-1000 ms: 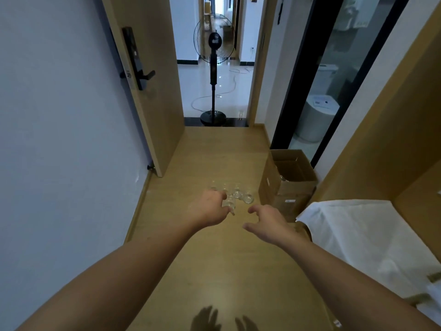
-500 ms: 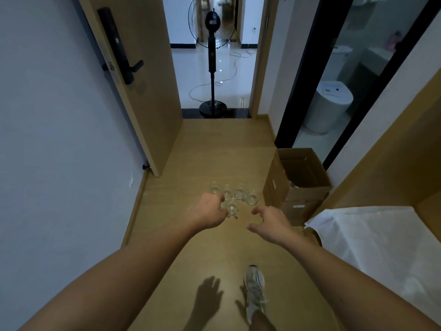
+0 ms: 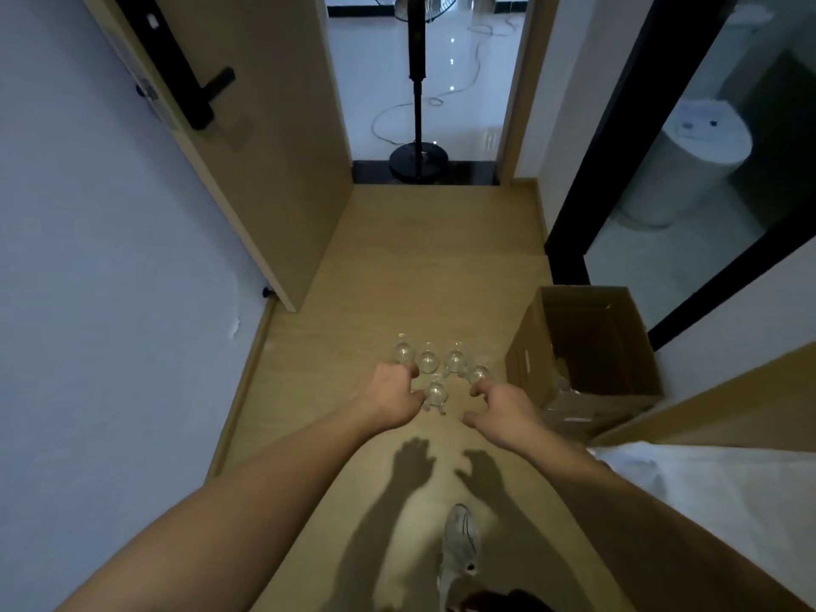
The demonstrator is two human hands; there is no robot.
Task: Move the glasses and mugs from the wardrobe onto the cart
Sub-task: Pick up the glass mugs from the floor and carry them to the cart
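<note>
While hands (image 3: 446, 401) reach, glasses (image 3: 437, 368) loom nearer than before — shoe (image 3: 461, 545) forward.

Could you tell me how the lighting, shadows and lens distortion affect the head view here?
Head view: dim, soft light; the hands cast dark shadows on the floor nearer the camera; the clear glasses show only faint highlights, hard to outline; wide-angle lens bends the door and stretches the forearms; glare spots on the tiled floor beyond.

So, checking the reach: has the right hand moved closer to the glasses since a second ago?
Yes. The right hand moved forward; its fingertips now reach the nearest glass.
</note>
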